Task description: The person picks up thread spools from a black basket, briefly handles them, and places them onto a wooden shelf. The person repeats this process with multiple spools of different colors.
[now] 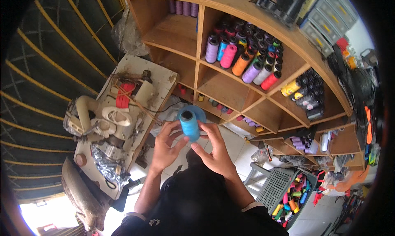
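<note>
A light-blue spool of sewing thread (190, 128) with a black top stands upright between my hands, in front of my chest. My left hand (168, 147) grips its left side, the thumb near the lower end. From the other side my right hand (214, 151) closes on it with curved fingers and thumb. The spool's bottom is partly covered by the thumbs. Just behind it shows a round blue object (201, 112), mostly hidden, whose kind I cannot make out.
A wooden shelf unit (232, 88) ahead holds many coloured thread spools (240, 65). On the left, a worktable (125, 67) bears a cream sewing machine (88, 112) and a red strap (124, 95). At lower right sits a dark green basket (275, 188) with loose spools.
</note>
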Tool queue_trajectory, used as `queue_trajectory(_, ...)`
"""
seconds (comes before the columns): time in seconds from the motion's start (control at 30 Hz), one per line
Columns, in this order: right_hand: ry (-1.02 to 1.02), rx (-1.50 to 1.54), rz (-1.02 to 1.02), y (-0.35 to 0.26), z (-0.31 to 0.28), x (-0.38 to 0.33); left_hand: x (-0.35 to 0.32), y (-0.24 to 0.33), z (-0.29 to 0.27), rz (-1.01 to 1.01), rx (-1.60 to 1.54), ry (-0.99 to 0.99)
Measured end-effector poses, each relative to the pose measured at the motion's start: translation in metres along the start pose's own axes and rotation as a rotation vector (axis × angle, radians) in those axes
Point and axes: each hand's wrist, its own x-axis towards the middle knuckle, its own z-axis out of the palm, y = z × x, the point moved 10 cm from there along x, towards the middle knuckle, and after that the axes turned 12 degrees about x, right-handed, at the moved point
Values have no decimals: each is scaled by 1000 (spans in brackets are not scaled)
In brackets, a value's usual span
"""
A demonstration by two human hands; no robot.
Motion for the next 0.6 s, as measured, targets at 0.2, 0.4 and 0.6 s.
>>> queue_trajectory(0.2, -75, -46, 32, 34, 11, 81, 78, -25, -33, -5, 65, 63)
queue_trajectory(0.4, 6, 35, 80, 65, 15, 168, 175, -21, -65, 53, 130, 124)
queue_trajectory(0.6, 190, 15, -4, 88, 18, 251, 277, -32, -79, 163, 128, 82)
